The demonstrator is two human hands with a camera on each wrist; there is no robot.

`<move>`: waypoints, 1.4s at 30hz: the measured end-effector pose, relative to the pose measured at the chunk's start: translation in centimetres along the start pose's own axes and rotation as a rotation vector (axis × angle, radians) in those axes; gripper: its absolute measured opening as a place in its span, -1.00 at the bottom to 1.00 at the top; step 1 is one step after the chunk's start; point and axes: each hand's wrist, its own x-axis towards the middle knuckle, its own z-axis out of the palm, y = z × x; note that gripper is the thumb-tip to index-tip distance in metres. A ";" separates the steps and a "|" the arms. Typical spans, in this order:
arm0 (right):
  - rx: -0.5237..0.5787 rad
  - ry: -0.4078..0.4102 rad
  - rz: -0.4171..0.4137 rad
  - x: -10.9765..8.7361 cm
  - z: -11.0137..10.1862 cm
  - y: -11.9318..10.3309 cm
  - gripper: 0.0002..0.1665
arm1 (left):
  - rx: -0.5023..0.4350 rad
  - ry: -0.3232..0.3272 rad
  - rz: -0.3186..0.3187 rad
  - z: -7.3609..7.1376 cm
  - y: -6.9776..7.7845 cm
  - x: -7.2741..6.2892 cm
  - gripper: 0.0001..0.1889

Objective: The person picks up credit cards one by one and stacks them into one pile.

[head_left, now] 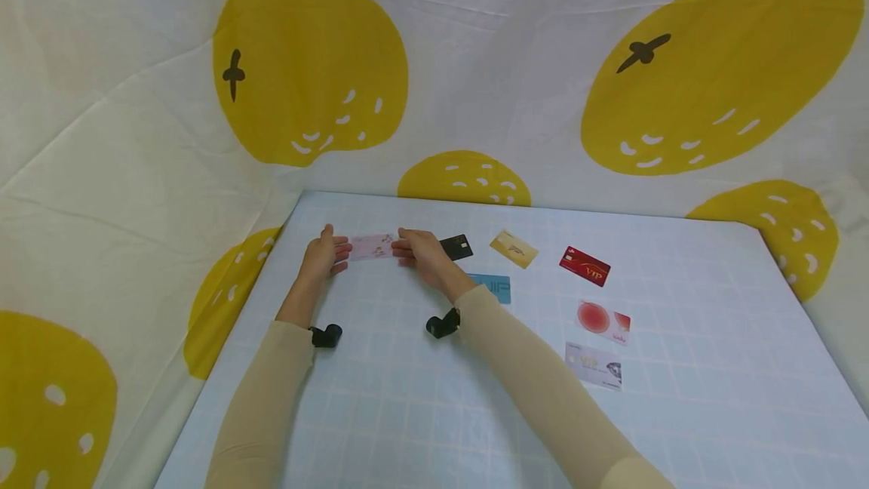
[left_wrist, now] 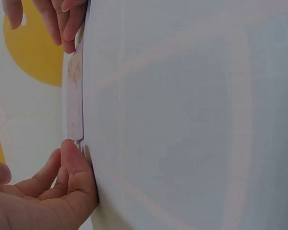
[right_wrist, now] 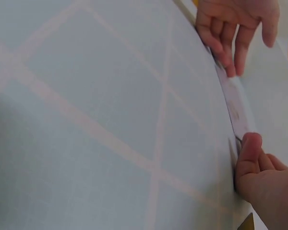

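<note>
A pale pink card (head_left: pixel 372 247) with a small reddish print lies flat on the table, between the two hands. At its left end is my left hand (head_left: pixel 322 256), fingers extended toward the edge and thumb raised. My right hand (head_left: pixel 426 256) is at the opposite end, its fingertips by the card's right edge. In the left wrist view, the left hand's fingertips are close to the near end of the card (left_wrist: pixel 75 103). In the right wrist view, both hands' fingers also flank the card (right_wrist: pixel 234 105); whether they touch it is hard to tell.
Right of the right hand lie a black card (head_left: pixel 458 247), partly hidden, and a gold card (head_left: pixel 514 248). A blue card (head_left: pixel 498 287) is partly behind the right forearm. Farther right are a red card (head_left: pixel 585 266), a white card with a red circle (head_left: pixel 604 321) and a silver card (head_left: pixel 594 365).
</note>
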 end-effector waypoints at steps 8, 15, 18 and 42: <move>0.022 0.006 -0.004 0.1 -0.1 0.2 -0.42 | -0.026 -0.006 -0.004 0.1 0.0 -0.1 -0.29; -0.013 0.000 0.001 0.1 -0.1 0.3 -0.52 | 0.022 -0.021 0.021 0.1 -0.3 -0.3 -0.33; -0.027 -0.007 0.010 -0.1 0.0 0.3 -0.52 | 0.035 -0.024 0.024 0.1 -0.5 -0.2 -0.35; -0.113 -0.044 -0.059 -0.7 0.4 0.8 -0.57 | 0.046 0.015 0.041 0.2 -0.6 -0.6 -0.47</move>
